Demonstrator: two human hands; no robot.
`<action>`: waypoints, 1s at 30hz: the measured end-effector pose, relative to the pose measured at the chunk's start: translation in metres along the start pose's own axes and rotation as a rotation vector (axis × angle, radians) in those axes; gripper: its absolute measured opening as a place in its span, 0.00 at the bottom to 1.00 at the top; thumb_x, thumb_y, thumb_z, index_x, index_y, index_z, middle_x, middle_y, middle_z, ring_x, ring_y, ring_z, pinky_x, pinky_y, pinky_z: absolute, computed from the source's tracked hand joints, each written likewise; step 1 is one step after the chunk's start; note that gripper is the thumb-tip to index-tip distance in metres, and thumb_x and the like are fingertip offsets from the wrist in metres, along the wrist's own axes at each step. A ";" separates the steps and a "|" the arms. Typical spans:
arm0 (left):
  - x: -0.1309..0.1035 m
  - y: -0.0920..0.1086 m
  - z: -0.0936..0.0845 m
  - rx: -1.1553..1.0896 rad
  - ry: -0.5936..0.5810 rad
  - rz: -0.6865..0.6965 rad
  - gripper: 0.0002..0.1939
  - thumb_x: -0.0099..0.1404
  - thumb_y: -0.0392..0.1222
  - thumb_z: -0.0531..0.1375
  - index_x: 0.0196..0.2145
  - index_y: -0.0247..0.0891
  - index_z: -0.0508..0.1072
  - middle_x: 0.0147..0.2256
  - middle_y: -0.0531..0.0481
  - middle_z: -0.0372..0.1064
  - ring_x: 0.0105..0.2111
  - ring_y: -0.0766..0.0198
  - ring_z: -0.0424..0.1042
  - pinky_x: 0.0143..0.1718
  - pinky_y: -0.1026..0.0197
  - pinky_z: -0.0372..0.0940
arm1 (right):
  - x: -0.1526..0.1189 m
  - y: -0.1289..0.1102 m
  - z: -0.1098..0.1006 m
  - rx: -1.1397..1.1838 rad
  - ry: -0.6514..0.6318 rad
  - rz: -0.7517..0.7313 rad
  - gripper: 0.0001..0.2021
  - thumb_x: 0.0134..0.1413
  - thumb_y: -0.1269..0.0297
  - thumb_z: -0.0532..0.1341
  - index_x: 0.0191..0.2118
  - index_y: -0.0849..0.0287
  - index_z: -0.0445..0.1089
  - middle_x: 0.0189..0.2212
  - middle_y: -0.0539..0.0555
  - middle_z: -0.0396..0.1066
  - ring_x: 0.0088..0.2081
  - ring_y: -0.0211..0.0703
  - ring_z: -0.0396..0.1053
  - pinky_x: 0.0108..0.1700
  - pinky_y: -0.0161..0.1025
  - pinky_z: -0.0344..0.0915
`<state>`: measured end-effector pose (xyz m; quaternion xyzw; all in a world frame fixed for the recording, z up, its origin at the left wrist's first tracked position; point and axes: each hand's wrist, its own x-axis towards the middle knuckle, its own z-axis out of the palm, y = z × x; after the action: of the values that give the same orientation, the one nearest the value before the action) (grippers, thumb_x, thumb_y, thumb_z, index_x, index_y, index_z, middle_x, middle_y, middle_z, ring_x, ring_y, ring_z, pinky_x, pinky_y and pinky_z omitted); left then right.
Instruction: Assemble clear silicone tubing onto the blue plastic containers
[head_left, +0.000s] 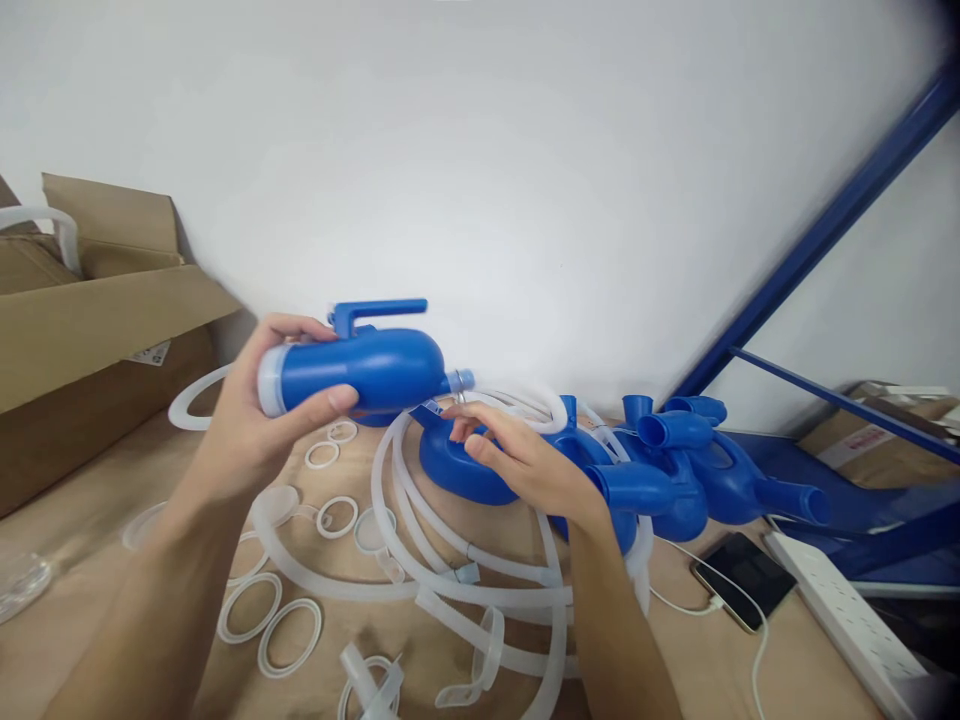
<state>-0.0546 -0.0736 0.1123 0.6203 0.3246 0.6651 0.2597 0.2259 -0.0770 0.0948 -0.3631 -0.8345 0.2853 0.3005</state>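
My left hand [259,390] is wrapped round the capped end of a blue plastic urinal bottle [367,365], which lies level above the table. A translucent white cap [271,380] covers its wide end, and its handle points up. On its narrow spout sits a pale tip [463,379] with a thin wire clamp [459,396] around it. Just below that tip is my right hand [517,455], fingers loosely bent and apart, the index fingertip at or close to the clamp. Another blue bottle [469,470] lies behind my right hand on the table.
Coiled translucent hoses [450,590] and several white rings [290,638] cover the tabletop. More blue bottles [675,470] are piled at right, near a phone [742,580] on a cable and a power strip [844,620]. A cardboard box [112,340] stands at left against the wall.
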 end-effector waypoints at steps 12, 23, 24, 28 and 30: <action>0.021 -0.002 -0.037 -0.033 0.008 -0.613 0.26 0.49 0.56 0.77 0.36 0.37 0.73 0.28 0.53 0.75 0.22 0.63 0.76 0.22 0.63 0.76 | 0.008 0.109 -0.015 -0.407 -0.099 0.429 0.18 0.66 0.54 0.63 0.54 0.60 0.75 0.56 0.62 0.75 0.56 0.55 0.72 0.61 0.49 0.64; 0.001 0.002 0.013 -0.006 -0.417 -0.622 0.25 0.67 0.65 0.58 0.30 0.40 0.76 0.18 0.50 0.70 0.18 0.61 0.68 0.18 0.62 0.60 | -0.005 0.034 -0.026 -0.226 0.520 0.136 0.17 0.64 0.45 0.63 0.43 0.55 0.76 0.46 0.55 0.75 0.53 0.53 0.70 0.60 0.51 0.64; -0.002 0.003 0.019 -0.052 -0.422 -0.648 0.26 0.66 0.66 0.59 0.29 0.40 0.75 0.16 0.51 0.68 0.16 0.63 0.66 0.17 0.63 0.57 | -0.005 0.026 -0.023 -0.279 0.601 0.093 0.16 0.64 0.47 0.63 0.42 0.55 0.76 0.46 0.55 0.75 0.53 0.54 0.69 0.59 0.52 0.64; -0.011 0.004 0.045 -0.258 -0.278 -0.790 0.24 0.65 0.65 0.62 0.32 0.38 0.71 0.19 0.51 0.69 0.12 0.67 0.63 0.13 0.65 0.55 | -0.004 0.002 -0.008 -0.513 0.875 -0.007 0.13 0.63 0.52 0.65 0.44 0.55 0.75 0.44 0.59 0.75 0.53 0.59 0.67 0.57 0.56 0.65; -0.012 0.004 0.055 -0.388 -0.156 -0.819 0.22 0.69 0.61 0.60 0.37 0.37 0.71 0.24 0.49 0.73 0.12 0.68 0.63 0.13 0.66 0.57 | -0.003 -0.006 0.000 -0.574 0.932 -0.044 0.12 0.63 0.53 0.66 0.44 0.55 0.76 0.44 0.59 0.75 0.53 0.59 0.67 0.57 0.58 0.65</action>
<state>0.0020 -0.0793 0.1081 0.4289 0.3920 0.5075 0.6363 0.2250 -0.0827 0.0978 -0.5009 -0.6648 -0.1513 0.5331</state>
